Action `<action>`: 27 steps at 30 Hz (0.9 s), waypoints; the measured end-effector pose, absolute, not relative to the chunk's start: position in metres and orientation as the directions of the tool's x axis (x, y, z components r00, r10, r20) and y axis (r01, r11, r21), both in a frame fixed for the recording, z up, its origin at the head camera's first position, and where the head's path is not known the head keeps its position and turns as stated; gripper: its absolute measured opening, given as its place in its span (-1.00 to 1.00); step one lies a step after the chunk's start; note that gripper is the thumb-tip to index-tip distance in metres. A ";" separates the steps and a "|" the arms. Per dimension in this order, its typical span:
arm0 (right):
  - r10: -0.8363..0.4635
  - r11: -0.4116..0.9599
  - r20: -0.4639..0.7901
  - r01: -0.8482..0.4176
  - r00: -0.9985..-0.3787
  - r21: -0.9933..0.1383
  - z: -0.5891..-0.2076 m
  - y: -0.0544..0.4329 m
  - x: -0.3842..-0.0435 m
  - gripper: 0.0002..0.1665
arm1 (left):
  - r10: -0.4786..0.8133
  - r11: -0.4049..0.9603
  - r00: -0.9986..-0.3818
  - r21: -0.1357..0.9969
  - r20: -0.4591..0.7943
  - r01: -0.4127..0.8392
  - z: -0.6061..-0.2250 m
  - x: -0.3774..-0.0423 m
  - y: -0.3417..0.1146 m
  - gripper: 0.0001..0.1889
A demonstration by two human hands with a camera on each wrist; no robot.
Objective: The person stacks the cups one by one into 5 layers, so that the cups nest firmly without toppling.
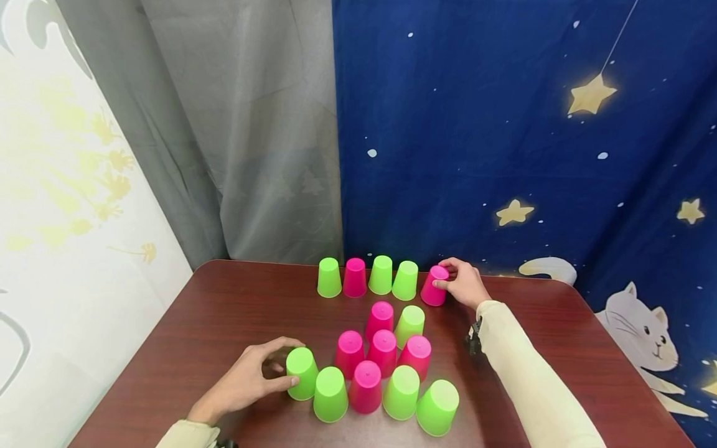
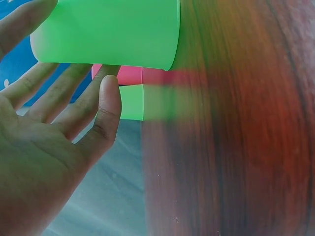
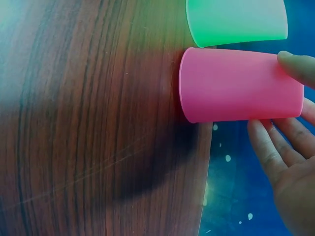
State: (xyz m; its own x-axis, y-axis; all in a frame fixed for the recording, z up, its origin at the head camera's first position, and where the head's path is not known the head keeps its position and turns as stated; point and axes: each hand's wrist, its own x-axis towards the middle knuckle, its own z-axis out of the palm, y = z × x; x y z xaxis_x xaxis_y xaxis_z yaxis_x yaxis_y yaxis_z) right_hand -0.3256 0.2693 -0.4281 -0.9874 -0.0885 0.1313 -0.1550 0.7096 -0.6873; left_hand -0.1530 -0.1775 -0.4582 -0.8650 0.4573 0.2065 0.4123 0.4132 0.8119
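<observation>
head view: the left hand [image 1: 252, 373] spans the green cup [image 1: 301, 374] at the left end of the front row, its thumb on the near side and a finger reaching round the far side, parted by about the cup's width. the right hand [image 1: 463, 283] pinches the pink cup [image 1: 434, 286] at the right end of the back row, near its top, thumb across the near face; its other fingertips are largely hidden behind that cup.

both held cups are upside down, like the rest. it is hard to tell whether either one rests fully on the table [image 1: 252, 311]. between the two rows, a pink cup [image 1: 379, 318] and a green cup [image 1: 411, 325] have their lower parts covered by the three pink cups just in front, and the front row hides some of those in turn. both sleeves [image 1: 526, 367] run off the bottom edge, and only a scrap of dark band shows at the left wrist.

left wrist view: the held cup is cut off at the top, the thumb is cropped at the left, and three fingertips vanish behind the cup; the little finger stands free below it. more cups show partly covered behind the fingers.

right wrist view: the thumb presses one side, fingers lie along the other; the hand is cropped at the right, and the neighbouring green cup [image 3: 238, 19] at the top.
</observation>
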 end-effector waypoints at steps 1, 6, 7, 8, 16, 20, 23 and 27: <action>-0.083 0.709 0.127 -0.148 -0.988 -0.689 -0.428 0.269 -0.326 -0.42 | 0.454 0.417 -0.867 0.811 0.204 0.409 -0.458 -0.153 -0.178 -0.54; -0.083 0.713 0.125 -0.146 -0.989 -0.685 -0.429 0.268 -0.328 -0.43 | 0.443 0.431 -0.876 0.811 0.191 0.395 -0.459 -0.152 -0.178 -0.54; -0.083 0.713 0.125 -0.146 -0.989 -0.686 -0.429 0.268 -0.328 -0.43 | 0.440 0.434 -0.878 0.811 0.190 0.393 -0.459 -0.152 -0.179 -0.53; -0.083 0.712 0.124 -0.146 -0.989 -0.686 -0.429 0.268 -0.328 -0.43 | 0.437 0.436 -0.879 0.811 0.189 0.391 -0.460 -0.152 -0.179 -0.53; -0.078 0.712 0.121 -0.140 -0.990 -0.688 -0.429 0.266 -0.329 -0.43 | 0.407 0.467 -0.889 0.790 0.208 0.398 -0.460 -0.152 -0.185 -0.51; -0.084 0.711 0.125 -0.148 -0.989 -0.687 -0.430 0.266 -0.330 -0.43 | 0.394 0.489 -0.890 0.767 0.230 0.415 -0.455 -0.155 -0.189 -0.53; -0.086 0.712 0.131 -0.153 -0.988 -0.685 -0.430 0.266 -0.330 -0.42 | 0.379 0.502 -0.896 0.763 0.230 0.408 -0.451 -0.157 -0.191 -0.54; -0.090 0.720 0.128 -0.153 -0.988 -0.677 -0.431 0.267 -0.330 -0.42 | 0.368 0.514 -0.905 0.765 0.213 0.389 -0.445 -0.163 -0.193 -0.54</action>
State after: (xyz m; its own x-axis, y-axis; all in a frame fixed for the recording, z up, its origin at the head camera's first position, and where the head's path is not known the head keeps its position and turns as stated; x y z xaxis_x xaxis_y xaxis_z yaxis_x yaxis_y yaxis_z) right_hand -0.3296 0.2669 -0.4309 -0.9877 -0.0904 0.1276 -0.1533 0.7201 -0.6767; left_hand -0.1626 -0.1930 -0.4448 -0.9052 0.3679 0.2129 0.3887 0.5138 0.7648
